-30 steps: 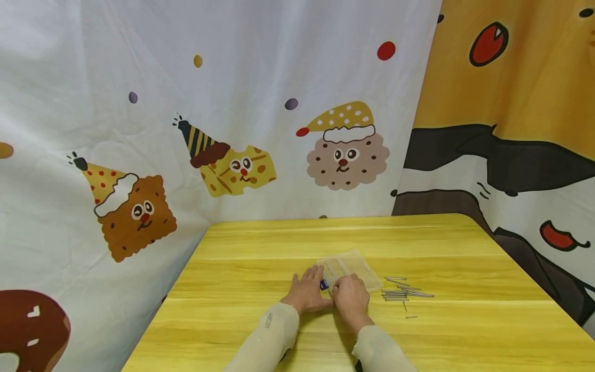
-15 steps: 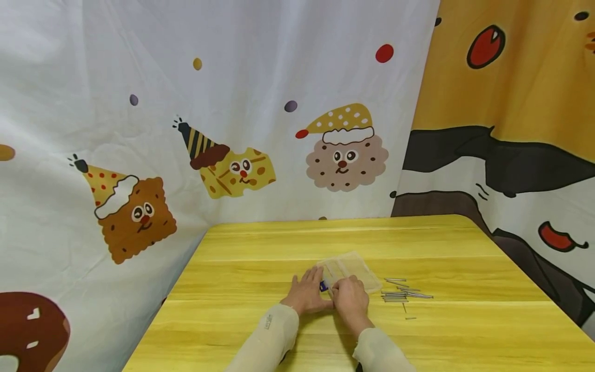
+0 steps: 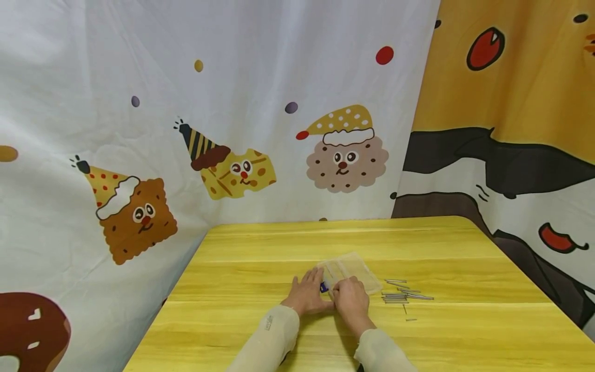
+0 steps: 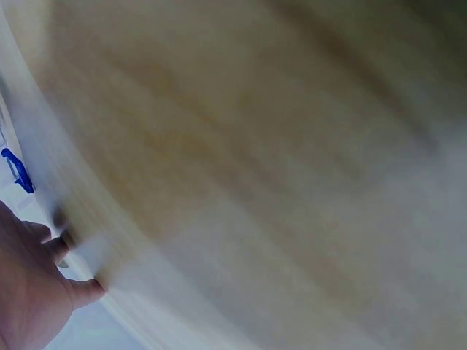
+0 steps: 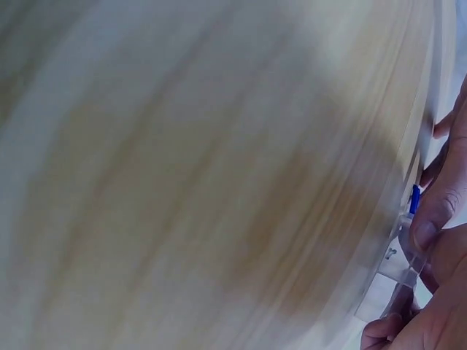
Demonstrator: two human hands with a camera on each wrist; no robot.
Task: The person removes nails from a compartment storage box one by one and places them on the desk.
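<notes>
my left grip [image 3: 308,295] lies flat, fingers straight, touching the clear plastic box [image 3: 350,271] at mid-bench [image 3: 260,268]. my right grip [image 3: 350,298] pinches the box's near edge beside a blue clasp [image 3: 323,285]. metal pins [image 3: 403,295] lie at 3 o'clock.

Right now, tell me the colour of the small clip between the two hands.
Blue. The clip shows best in the head view, on the clear plastic case.

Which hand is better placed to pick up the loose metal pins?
Likely the right hand: the thin grey metal pins lie scattered on its side, while the left hand rests beyond the clear plastic box.
</notes>
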